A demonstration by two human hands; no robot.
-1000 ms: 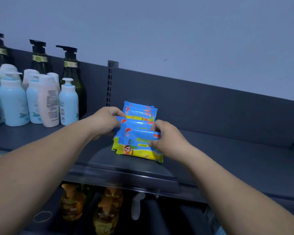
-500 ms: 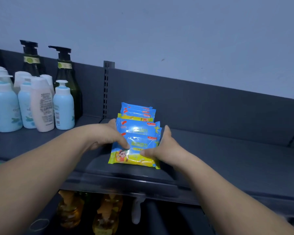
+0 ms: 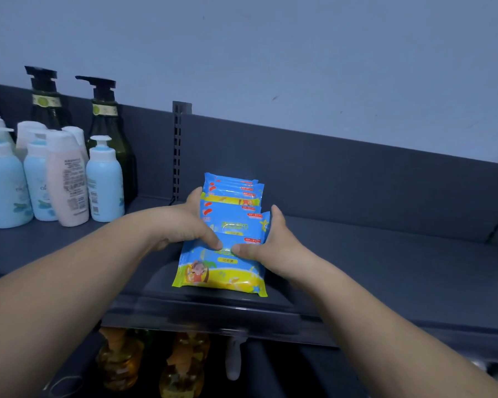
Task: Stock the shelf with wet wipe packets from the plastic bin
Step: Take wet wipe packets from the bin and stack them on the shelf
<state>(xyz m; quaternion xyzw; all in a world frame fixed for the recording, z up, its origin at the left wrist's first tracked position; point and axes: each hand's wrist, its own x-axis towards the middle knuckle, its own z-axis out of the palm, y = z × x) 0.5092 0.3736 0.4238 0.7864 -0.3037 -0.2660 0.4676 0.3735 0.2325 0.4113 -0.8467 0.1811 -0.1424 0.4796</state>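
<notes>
Several blue and yellow wet wipe packets lie overlapping in a row on the dark grey shelf, running from the back panel toward the front edge. My left hand grips the row from its left side, with the thumb pressing on top of the front packet. On the opposite side my right hand grips the row, its thumb tip lying on the same packet, almost touching the left thumb. The rear packets lean against each other behind my fingers. No plastic bin is in view.
Pale blue and white lotion bottles and dark green pump bottles stand on the shelf's left part. A slotted upright runs up the back panel. Yellow bottles stand on the shelf below. The right stretch of the shelf holds nothing visible.
The front packets went from being held tilted up to lying flat on the shelf. Both thumbs slid inward on top of the front packet and now nearly meet.
</notes>
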